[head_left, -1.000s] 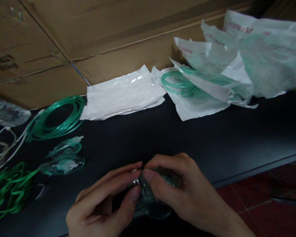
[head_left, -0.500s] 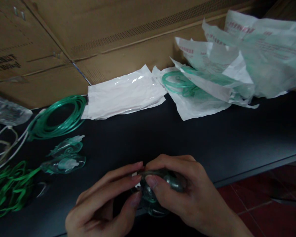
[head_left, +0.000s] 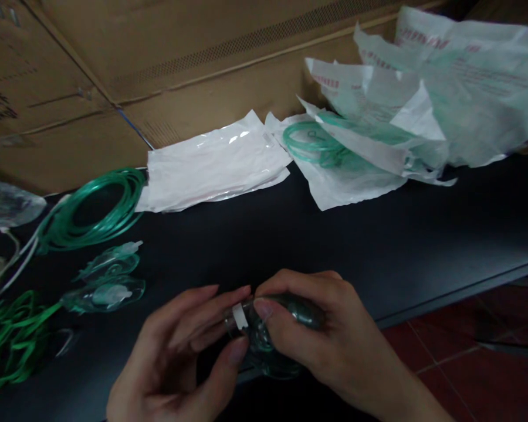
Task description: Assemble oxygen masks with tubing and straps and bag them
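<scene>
Low in the middle of the head view is a clear green oxygen mask [head_left: 275, 360] with a small white strip [head_left: 240, 316] at its left end. My right hand [head_left: 330, 334] grips the mask from the right, its thumb lying along the near side. My left hand [head_left: 171, 351] is curled around the strip end, its fingertips above and its thumb below, close against the mask. The white strip shows between those fingers. My hands cover much of the mask's upper part.
Two clear green mask pieces [head_left: 108, 287] lie to the left, near coiled green tubing [head_left: 92, 208] and tangled green elastic straps [head_left: 15, 343]. White packets [head_left: 211, 164] and opened pouches [head_left: 457, 99] are at the back, before cardboard boxes [head_left: 193, 53]. The dark table's edge runs along the right.
The fingers of my left hand have spread and drawn back slightly left, showing more of the white strip. My right hand keeps its grip on the mask. The view has shifted a little.
</scene>
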{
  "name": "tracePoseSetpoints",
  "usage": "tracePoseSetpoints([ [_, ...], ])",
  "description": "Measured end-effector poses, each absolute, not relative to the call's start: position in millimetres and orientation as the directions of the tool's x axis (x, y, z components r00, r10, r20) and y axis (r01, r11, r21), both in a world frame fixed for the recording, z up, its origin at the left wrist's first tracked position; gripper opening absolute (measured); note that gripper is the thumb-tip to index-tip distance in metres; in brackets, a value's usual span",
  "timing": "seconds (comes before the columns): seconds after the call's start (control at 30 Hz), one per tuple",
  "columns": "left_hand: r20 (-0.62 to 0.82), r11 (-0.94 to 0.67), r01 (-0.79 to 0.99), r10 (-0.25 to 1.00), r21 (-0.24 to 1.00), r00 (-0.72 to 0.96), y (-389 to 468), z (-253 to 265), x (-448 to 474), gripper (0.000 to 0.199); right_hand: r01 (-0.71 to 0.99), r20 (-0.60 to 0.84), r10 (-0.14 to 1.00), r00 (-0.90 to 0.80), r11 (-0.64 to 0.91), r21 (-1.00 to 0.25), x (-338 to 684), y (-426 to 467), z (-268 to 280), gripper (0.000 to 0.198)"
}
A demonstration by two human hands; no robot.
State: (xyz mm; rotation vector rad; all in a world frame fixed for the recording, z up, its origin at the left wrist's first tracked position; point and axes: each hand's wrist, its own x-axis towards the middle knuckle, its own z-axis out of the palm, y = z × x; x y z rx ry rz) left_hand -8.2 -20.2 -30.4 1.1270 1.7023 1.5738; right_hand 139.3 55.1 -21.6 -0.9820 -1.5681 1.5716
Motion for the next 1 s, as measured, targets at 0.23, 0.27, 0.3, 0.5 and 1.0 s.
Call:
tracePoseSetpoints([
  [0.23,0.165,-0.063,0.221,0.860,0.973,-0.484,-17.4,-27.6,-10.1,0.014,-0.020,0.127,0.862,-0.490,0.134,-0.991,141.9,51.6,-25.0,0.011],
  [0.27,0.168,-0.066,0.223,0.862,0.973,-0.478,-17.0,-27.8,-11.5,0.016,-0.025,0.154,0.856,-0.494,0.163,-0.986,141.9,51.2,-25.7,0.011],
  [0.3,0.172,-0.069,0.228,0.865,0.971,-0.472,-16.8,-28.0,-12.8,0.016,-0.030,0.177,0.849,-0.499,0.187,-0.982,141.9,51.0,-26.4,0.011],
  [0.5,0.195,-0.072,0.290,0.886,0.954,-0.422,-16.2,-27.6,-16.9,0.024,-0.030,0.190,0.845,-0.501,0.203,-0.979,141.0,51.1,-27.0,0.010],
  [1.0,0.202,-0.125,0.329,0.956,0.936,-0.211,-10.4,-30.6,-31.5,0.035,0.062,-0.038,0.861,-0.508,-0.008,-0.998,142.6,52.8,-22.3,0.017],
])
